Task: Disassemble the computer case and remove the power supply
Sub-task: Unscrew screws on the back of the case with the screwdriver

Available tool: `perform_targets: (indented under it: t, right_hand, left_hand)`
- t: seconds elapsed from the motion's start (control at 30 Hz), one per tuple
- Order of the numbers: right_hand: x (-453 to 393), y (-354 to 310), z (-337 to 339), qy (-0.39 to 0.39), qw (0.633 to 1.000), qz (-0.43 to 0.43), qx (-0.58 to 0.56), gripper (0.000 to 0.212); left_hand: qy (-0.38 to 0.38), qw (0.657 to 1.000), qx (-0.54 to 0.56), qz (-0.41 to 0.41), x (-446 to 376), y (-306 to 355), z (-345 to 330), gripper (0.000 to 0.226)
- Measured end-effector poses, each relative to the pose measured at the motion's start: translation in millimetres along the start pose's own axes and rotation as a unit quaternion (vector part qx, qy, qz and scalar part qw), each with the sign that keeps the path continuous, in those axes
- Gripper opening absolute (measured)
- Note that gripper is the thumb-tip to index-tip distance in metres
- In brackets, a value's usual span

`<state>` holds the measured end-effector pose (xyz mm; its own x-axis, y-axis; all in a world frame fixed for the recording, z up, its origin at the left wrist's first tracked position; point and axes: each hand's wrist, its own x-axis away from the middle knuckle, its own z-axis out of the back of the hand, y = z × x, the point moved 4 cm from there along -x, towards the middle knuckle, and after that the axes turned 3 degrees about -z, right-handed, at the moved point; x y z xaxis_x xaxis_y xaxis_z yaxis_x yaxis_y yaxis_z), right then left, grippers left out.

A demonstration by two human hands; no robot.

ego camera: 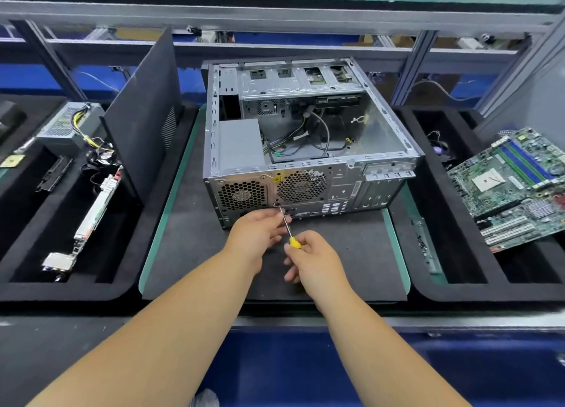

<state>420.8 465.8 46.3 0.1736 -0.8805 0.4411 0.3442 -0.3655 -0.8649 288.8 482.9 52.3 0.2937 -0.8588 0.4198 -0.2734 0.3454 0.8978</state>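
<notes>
Open grey metal computer case (308, 143) lies on its side on my dark mat, side panel off, open face up, rear panel toward me at 6 o'clock. Boxy grey power supply (240, 145) sits inside at the case's 9 o'clock corner, its honeycomb fan grille (243, 195) showing through the rear panel; black and yellow cables (301, 137) run from it toward 3 o'clock across the bare case floor. Yellow-handled slim-shaft screwdriver (289, 227) has its tip at the rear panel, at the grille's 4 o'clock corner, shaft slanting back to 6 o'clock.
</notes>
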Motion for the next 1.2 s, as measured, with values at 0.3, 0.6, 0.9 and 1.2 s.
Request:
perform_targets:
  t: [0.3, 0.6, 0.9, 1.2]
  right_hand:
    - [5.8, -12.1, -4.7, -0.047, 0.985, -0.055, -0.159, 0.018]
    - [9.2, -21.7, -15.7, -0.108, 0.914, -0.185, -0.345, 0.030]
    - [5.9, -30.3, -14.8, 0.037, 0.994, -0.053, 0.085, 0.023]
    - [1.8, -31.8, -19.1, 0.068, 0.965, 0.005, 0.252, 0.022]
  left_hand:
    - [-0.010, 0.998, 0.063, 0.031, -5.8, 2.5, -2.4, 0.009]
    - [-0.021, 0.995, 0.078, 0.052, -1.9, 7.7, -3.4, 0.010]
    - [-0.018, 0.997, 0.050, 0.052, -0.5, 11.6, -6.1, 0.004]
    - [-0.007, 1.000, -0.015, 0.026, -6.1, 9.7, -1.6, 0.011]
